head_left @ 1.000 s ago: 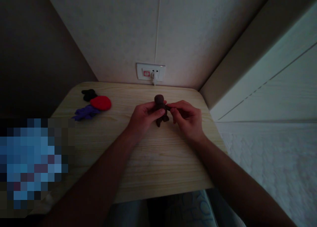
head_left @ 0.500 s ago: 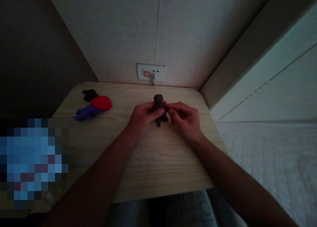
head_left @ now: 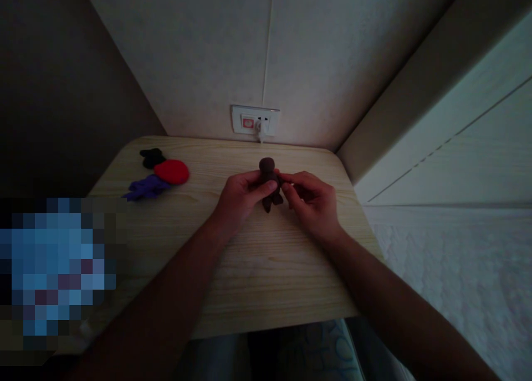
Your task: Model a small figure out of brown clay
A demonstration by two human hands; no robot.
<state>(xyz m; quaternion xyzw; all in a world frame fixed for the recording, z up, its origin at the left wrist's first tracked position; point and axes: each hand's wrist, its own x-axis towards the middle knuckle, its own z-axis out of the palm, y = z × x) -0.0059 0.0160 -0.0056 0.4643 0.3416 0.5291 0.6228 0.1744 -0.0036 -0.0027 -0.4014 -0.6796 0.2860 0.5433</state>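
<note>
A small brown clay figure point(head_left: 267, 165) with a round head, a body and two short legs is held upright above the wooden table point(head_left: 257, 276). My left hand point(head_left: 241, 201) is closed around its body, the thumb lying across the front. On the figure's other side, my right hand point(head_left: 313, 201) pinches at its arm with thumb and forefinger. The fingers partly cover that arm and the torso.
At the table's back left lie a red flat clay piece point(head_left: 172, 171), a black lump point(head_left: 153, 158) and a purple lump point(head_left: 147, 188). A wall socket point(head_left: 255, 120) with a plug sits behind the table. A pixelated blue patch covers the lower left.
The view has shifted very slightly, so everything sits a few pixels further right. Both hands keep the same hold on the brown figure.
</note>
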